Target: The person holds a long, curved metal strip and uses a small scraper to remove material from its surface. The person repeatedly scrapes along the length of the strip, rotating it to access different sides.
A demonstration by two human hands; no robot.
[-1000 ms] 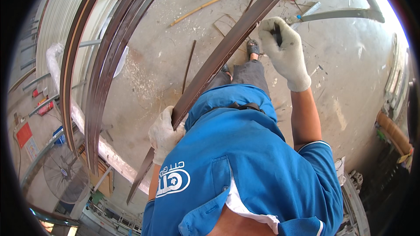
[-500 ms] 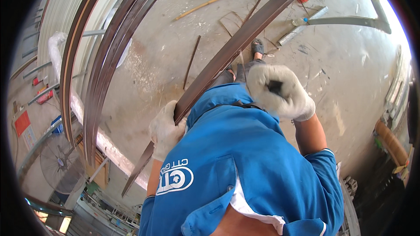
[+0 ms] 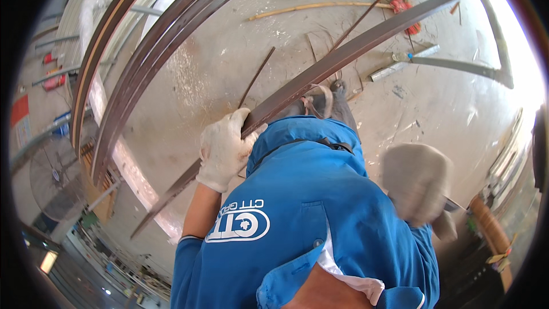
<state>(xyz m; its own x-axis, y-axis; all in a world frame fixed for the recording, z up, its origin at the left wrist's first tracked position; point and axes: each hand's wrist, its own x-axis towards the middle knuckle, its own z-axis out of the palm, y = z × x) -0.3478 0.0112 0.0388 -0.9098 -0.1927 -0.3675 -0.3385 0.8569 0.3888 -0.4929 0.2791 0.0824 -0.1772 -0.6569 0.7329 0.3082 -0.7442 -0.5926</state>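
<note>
Left fingers (image 3: 237,119) around brown bar (image 3: 354,50), grey floor (image 3: 434,109)

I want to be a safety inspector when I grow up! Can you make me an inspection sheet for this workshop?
Surface: grey floor, with pale specks and marks.
Job's things: a long dark brown strip slants across in front of the person; a thin curled band hangs by it.
Clutter: a pale stick, a red bundle and a short dark strip on the floor.
Grippers: gloved left hand grips the long strip; gloved right hand is away from it, too blurred to tell its grip.
Cables: none I can be sure of.
Surroundings: a fan at left, a brown roll at right.
</note>
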